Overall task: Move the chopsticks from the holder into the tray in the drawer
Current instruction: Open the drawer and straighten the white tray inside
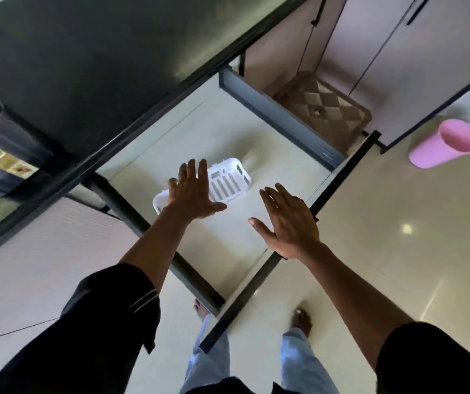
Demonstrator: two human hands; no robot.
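**Open drawer, bare tray, no chopsticks in view: transfer judged not yet begun**

1. Counter [85, 52]: dark top across the upper left. The drawer comes out from under its edge.
2. Drawer [228, 132]: pulled out wide, with a pale floor, dark side walls and a dark front panel. This part of the task looks done.
3. Basket [324, 109]: beige, with a lattice bottom. It sits on the floor beyond the drawer's far side wall and has no part in the task.
4. Tray [229, 183]: white slotted plastic, near the middle of the drawer floor and well apart from all four walls. The part that shows holds nothing. Its near-left end is hidden under the left hand.
5. Cup [444, 147]: pink, on the room floor well to the right of the drawer front.
6. Left hand [194, 194]: fingers straight and spread, holding nothing. It is over the tray's near-left end. Whether it touches the tray cannot be told.
7. Right hand [287, 223]: fingers straight and apart, holding nothing. It is over the drawer floor, just inside the front panel and beside the tray, not on it.
8. Chopsticks and holder: neither can be made out anywhere in view, so their place relative to either hand cannot be given.

Judgement: the destination is ready. Fetching the chopsticks and laying them in the tray are both left to do.
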